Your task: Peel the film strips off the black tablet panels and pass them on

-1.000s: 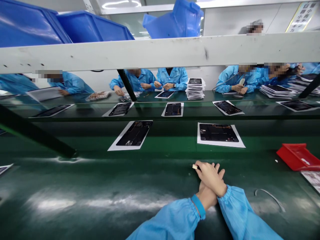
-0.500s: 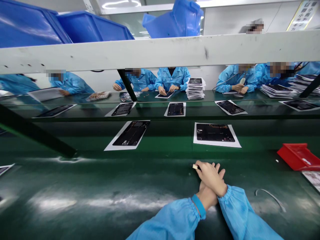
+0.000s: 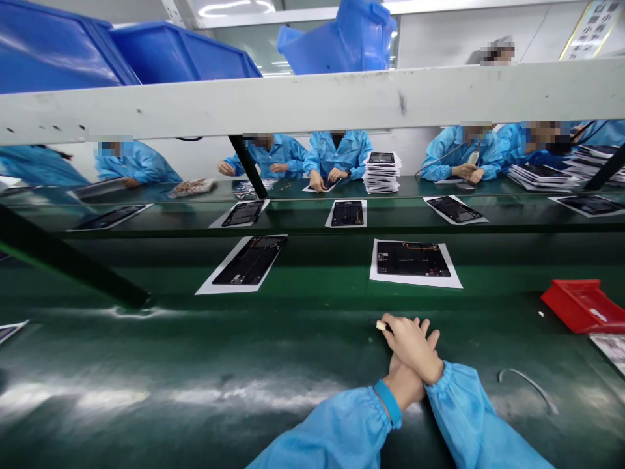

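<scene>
- Right hand (image 3: 415,345): laid across the left hand (image 3: 407,384) on the green worktop (image 3: 219,365), wrists crossed, both in blue sleeves.
- Right hand fingers (image 3: 390,326): pinched narrow on a small pale part (image 3: 380,325), held just above the worktop surface at the fingertips.
- Left hand: mostly covered by the right; fingertips showing past the right hand's far edge; degree of closure cannot be told, nothing seen in it.
- Dark panel on white sheet (image 3: 414,260): flat on the green belt beyond the hands, well apart from them.
- Second dark panel on white sheet (image 3: 247,262): on the same belt, further left, lying at an angle.
- Red tray (image 3: 579,306): on the worktop to the right of the hands, well apart.
- Thin curved strip (image 3: 530,384): flat on the worktop, right of the right sleeve.
- Far side: other people in blue coats seated at the opposite worktop, a stack of sheets (image 3: 381,173) between them.
- Overhead: white rail (image 3: 312,98) across the view, blue bins (image 3: 180,52) above it.
</scene>
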{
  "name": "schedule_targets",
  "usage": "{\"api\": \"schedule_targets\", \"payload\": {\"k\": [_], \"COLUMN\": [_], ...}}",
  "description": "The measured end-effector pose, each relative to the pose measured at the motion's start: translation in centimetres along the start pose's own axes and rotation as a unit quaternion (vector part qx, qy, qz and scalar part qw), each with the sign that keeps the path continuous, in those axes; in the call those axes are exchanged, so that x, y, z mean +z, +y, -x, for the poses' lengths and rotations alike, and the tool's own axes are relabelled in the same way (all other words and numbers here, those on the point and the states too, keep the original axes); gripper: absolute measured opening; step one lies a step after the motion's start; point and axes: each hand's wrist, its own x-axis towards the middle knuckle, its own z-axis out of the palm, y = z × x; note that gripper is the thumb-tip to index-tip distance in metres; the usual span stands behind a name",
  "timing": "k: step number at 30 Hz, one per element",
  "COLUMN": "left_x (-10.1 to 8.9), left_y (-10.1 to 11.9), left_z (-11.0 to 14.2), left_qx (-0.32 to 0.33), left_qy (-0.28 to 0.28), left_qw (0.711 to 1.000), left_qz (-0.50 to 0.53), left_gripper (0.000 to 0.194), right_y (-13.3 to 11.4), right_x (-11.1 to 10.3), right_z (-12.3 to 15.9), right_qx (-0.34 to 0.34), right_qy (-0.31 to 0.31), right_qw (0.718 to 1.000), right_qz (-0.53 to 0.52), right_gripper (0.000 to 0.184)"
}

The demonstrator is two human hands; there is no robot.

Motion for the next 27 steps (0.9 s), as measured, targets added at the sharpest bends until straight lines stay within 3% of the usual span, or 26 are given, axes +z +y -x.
{"api": "schedule_targets", "payload": {"k": [10,16,19,23,27], "left_x": [0.6,0.4,0.5,0.5,0.2], "left_y": [0.0,0.0,0.0,-0.1,0.1], "left_z": [-0.2,0.0,0.0,0.0,-0.1], "left_qx": [-0.011,-0.018,-0.017,-0.018,-0.021], "left_qy": [-0.010,-0.007,-0.005,-0.005,-0.004], "left_qw": [1.000,1.000,1.000,1.000,1.000], "left_qz": [-0.002,0.001,0.003,0.006,0.007], "left_gripper": [0.059,0.062,0.063,0.062,0.062], "right_y": [-0.6,-0.1,-0.2,-0.2,-0.7], "right_x": [0.5,0.0,-0.2,-0.5,-0.4], "right_z": [0.2,0.1,0.0,-0.2,-0.1], "right_qx": [0.025,-0.007,0.005,0.012,0.024], "right_qy": [0.046,0.004,0.012,-0.036,-0.013], "right_qw": [0.998,1.000,1.000,0.999,0.999], "right_qz": [0.033,0.004,0.015,-0.001,0.016], "right_gripper": [0.041,0.040,0.040,0.041,0.042]}}
